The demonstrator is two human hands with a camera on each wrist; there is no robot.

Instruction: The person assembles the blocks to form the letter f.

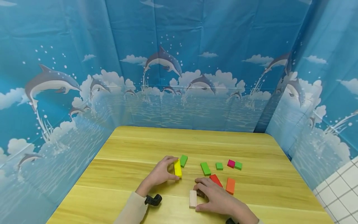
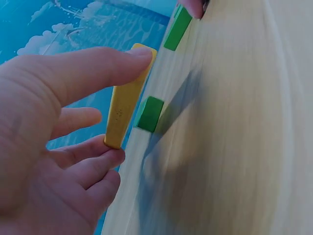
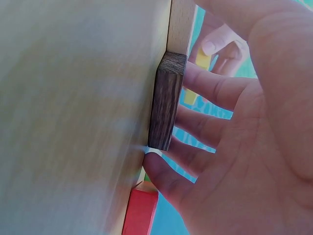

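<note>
My left hand [image 1: 162, 172] pinches a yellow block [image 1: 177, 168] by its ends, thumb at the near end and fingers at the far end. In the left wrist view the yellow block [image 2: 128, 103] is above the table, with a green block [image 2: 149, 114] just beyond it. My right hand [image 1: 213, 196] has its thumb and fingertips at the two ends of a pale wood block [image 1: 193, 199]. Tucked under that palm, a dark brown block [image 3: 166, 103] stands against the pale block [image 3: 180, 29]. A red block [image 1: 216, 180] lies beside the right hand's fingers.
Beyond the hands on the wooden table [image 1: 134, 146] lie a green block [image 1: 205, 169], a small green block [image 1: 219, 166], and a magenta block [image 1: 231, 163] touching another green one [image 1: 238, 165]. An orange block [image 1: 230, 186] lies right of the red one. A dolphin-print curtain [image 1: 195, 102] hangs behind.
</note>
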